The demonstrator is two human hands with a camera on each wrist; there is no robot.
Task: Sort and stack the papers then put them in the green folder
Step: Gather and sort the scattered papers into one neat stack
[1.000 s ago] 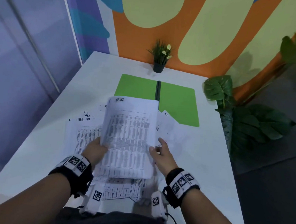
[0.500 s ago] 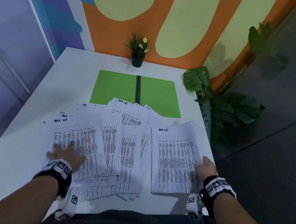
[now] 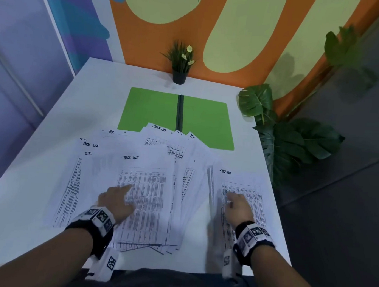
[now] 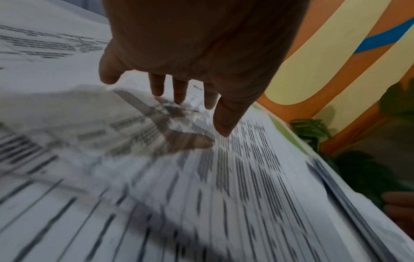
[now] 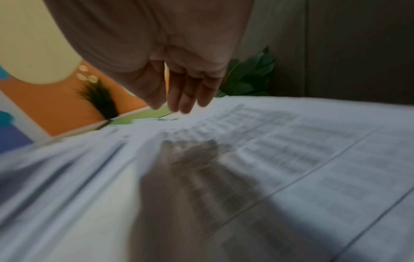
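While the papers are lying fanned across the white surface just before the open green folder, the left hand and right hand are hovering over separate sheets. Left wrist: the grip is wide, holding nothing. Right wrist: fingers are hanging relaxed, empty. Reading each heading before lifting should be keeping the sorting clean.

both hands loose, fingers extended
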